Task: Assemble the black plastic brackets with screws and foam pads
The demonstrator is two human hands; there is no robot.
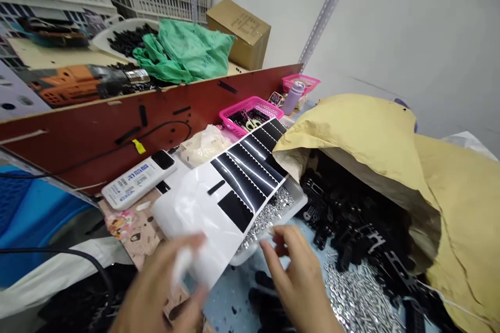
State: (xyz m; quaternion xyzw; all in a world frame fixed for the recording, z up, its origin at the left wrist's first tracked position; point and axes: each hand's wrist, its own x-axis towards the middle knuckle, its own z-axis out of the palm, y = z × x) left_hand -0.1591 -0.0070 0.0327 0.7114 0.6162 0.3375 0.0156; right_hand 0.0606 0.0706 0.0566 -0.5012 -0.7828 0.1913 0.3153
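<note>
To my right a big crumpled yellow paper sack (363,119) gapes over heaped black plastic parts (344,218), and a long red-brown wooden board (156,119) walls off the far side, behind a pink mesh basket (228,119). The glossy white sheet of black stickers (242,187) slants over a white plastic tray (300,199) of small silver pieces, its near end at my blurred left hand (167,281); my right hand (295,265) curls beside the tray's rim, and I cannot tell whether either grips anything. Bare blue work surface (224,299) opens between my hands.
</note>
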